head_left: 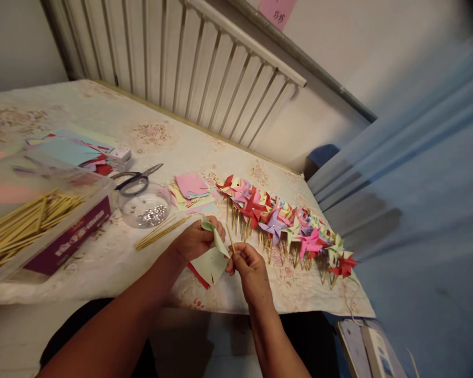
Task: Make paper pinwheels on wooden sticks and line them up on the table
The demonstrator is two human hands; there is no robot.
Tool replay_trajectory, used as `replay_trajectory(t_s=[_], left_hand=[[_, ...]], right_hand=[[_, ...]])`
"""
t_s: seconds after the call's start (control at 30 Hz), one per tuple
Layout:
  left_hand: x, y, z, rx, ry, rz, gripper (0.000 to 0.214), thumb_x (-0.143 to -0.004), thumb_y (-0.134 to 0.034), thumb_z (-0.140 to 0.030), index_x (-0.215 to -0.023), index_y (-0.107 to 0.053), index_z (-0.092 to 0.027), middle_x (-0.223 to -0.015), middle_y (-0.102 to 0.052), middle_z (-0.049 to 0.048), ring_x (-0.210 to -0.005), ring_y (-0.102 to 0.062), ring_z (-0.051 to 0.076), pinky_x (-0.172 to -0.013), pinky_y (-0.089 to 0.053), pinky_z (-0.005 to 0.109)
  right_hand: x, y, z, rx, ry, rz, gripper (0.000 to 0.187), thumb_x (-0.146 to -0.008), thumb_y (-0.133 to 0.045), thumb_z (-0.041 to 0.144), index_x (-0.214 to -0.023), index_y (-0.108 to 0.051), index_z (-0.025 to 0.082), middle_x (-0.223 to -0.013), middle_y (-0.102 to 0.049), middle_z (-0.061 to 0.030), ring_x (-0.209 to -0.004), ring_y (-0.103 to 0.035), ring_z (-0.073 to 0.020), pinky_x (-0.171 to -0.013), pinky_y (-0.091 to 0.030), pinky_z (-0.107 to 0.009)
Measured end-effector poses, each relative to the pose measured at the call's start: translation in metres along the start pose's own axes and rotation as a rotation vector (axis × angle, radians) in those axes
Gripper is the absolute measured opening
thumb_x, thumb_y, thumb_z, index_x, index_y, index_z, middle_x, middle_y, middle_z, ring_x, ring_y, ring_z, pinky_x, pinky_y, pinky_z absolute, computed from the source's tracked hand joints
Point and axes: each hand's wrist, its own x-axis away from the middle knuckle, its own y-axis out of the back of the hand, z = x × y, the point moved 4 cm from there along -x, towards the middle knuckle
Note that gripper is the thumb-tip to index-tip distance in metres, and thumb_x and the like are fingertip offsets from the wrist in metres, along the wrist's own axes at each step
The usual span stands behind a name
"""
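Observation:
Between the fingers of my left hand (202,236) is a pale green paper square (208,264), slit at its corners, with one corner curled up. A red paper edge (199,275) shows beneath it. My right hand (249,268) pinches a thin wooden stick (230,239) upright, close to the right side of the green paper. Whether the stick touches the paper I cannot tell. Ahead of my left hand lie stacked paper squares (192,186), pink on top. A few loose sticks (160,233) rest left of it, beside a clear round dish (126,212) of small silver pins (153,216).
Finished paper pinwheels (274,226) on sticks run in a long row to the right. At left stands a clear plastic box (69,231) of sticks. Scissors (136,180), a small white box (120,156) and coloured paper sheets (69,149) lie behind. A radiator (205,68) borders the table.

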Motion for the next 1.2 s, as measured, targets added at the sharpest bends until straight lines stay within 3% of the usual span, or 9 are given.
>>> replay_trajectory(t_s=[0.13, 0.3, 0.53, 0.67, 0.8, 0.93, 1.03, 1.1, 1.2], left_hand=[[0.001, 0.000, 0.000, -0.005, 0.007, 0.020, 0.025, -0.066, -0.080, -0.011, -0.064, -0.056, -0.015, -0.061, -0.053, -0.0014, -0.061, -0.056, 0.013, -0.058, -0.042, 0.025], [0.000, -0.003, -0.002, -0.018, -0.003, 0.026, 0.024, -0.067, -0.077, -0.007, -0.062, -0.055, -0.015, -0.060, -0.052, -0.0014, -0.061, -0.056, 0.013, -0.059, -0.042, 0.025], [0.000, 0.003, 0.001, 0.019, 0.017, 0.002, 0.023, -0.064, -0.079, -0.008, -0.063, -0.056, -0.015, -0.060, -0.055, -0.0012, -0.058, -0.055, 0.012, -0.058, -0.044, 0.025], [0.001, 0.002, -0.002, 0.031, 0.010, -0.020, 0.024, -0.063, -0.081, -0.012, -0.064, -0.057, -0.015, -0.060, -0.054, -0.0015, -0.056, -0.054, 0.011, -0.056, -0.043, 0.025], [0.002, -0.007, -0.007, 0.016, 0.001, -0.040, 0.023, -0.062, -0.080, -0.008, -0.062, -0.058, -0.015, -0.059, -0.054, -0.0020, -0.056, -0.053, 0.011, -0.056, -0.043, 0.024], [0.002, -0.011, -0.008, 0.014, 0.000, -0.039, 0.022, -0.064, -0.080, -0.010, -0.063, -0.059, -0.015, -0.060, -0.055, -0.0017, -0.058, -0.053, 0.011, -0.059, -0.044, 0.025], [0.002, -0.008, -0.007, 0.002, -0.009, -0.035, 0.023, -0.063, -0.081, -0.012, -0.064, -0.059, -0.015, -0.060, -0.055, -0.0017, -0.057, -0.053, 0.011, -0.057, -0.043, 0.024], [0.002, -0.005, -0.006, -0.001, -0.010, -0.026, 0.023, -0.063, -0.082, -0.012, -0.064, -0.058, -0.015, -0.060, -0.055, -0.0018, -0.057, -0.053, 0.011, -0.056, -0.042, 0.024], [0.002, -0.002, -0.004, 0.017, 0.001, -0.005, 0.024, -0.064, -0.082, -0.014, -0.065, -0.058, -0.015, -0.062, -0.056, -0.0012, -0.059, -0.054, 0.011, -0.057, -0.043, 0.024]], right_hand=[[0.000, -0.004, -0.002, -0.053, -0.003, 0.011, 0.015, -0.083, -0.060, 0.030, -0.091, -0.063, 0.018, -0.061, -0.063, 0.0028, -0.051, -0.050, -0.0103, -0.055, -0.040, -0.023], [-0.001, -0.004, -0.009, -0.109, 0.005, -0.019, 0.032, -0.080, -0.061, 0.026, -0.111, -0.062, 0.020, -0.071, -0.063, 0.0034, -0.049, -0.050, -0.0086, -0.050, -0.037, -0.022], [-0.001, -0.005, -0.010, -0.083, -0.065, -0.067, 0.023, -0.083, -0.060, 0.034, -0.101, -0.063, 0.019, -0.063, -0.058, 0.0062, -0.039, -0.039, -0.0054, -0.042, -0.026, -0.020], [-0.002, -0.004, -0.010, -0.099, -0.076, -0.065, 0.015, -0.082, -0.060, 0.032, -0.086, -0.062, 0.018, -0.061, -0.063, 0.0032, -0.046, -0.054, -0.0093, -0.049, -0.039, -0.021], [-0.005, 0.000, -0.010, -0.078, -0.049, -0.134, 0.013, -0.076, -0.067, 0.029, -0.081, -0.065, 0.017, -0.084, -0.073, -0.0042, -0.064, -0.066, -0.0128, -0.061, -0.047, -0.024], [-0.009, 0.002, -0.009, -0.126, 0.001, -0.153, 0.033, -0.074, -0.068, 0.027, -0.106, -0.066, 0.020, -0.088, -0.073, -0.0029, -0.054, -0.056, -0.0089, -0.049, -0.037, -0.021], [-0.010, 0.004, -0.010, -0.149, -0.015, -0.175, 0.040, -0.078, -0.064, 0.033, -0.116, -0.063, 0.020, -0.074, -0.069, 0.0009, -0.042, -0.043, -0.0064, -0.041, -0.025, -0.020], [-0.012, 0.004, -0.010, -0.129, -0.034, -0.166, 0.036, -0.081, -0.061, 0.036, -0.112, -0.065, 0.018, -0.062, -0.064, 0.0035, -0.039, -0.038, -0.0064, -0.041, -0.023, -0.021], [-0.014, 0.004, -0.008, -0.130, -0.020, -0.164, 0.021, -0.078, -0.064, 0.032, -0.092, -0.067, 0.017, -0.063, -0.064, 0.0017, -0.044, -0.046, -0.0077, -0.045, -0.032, -0.021]])
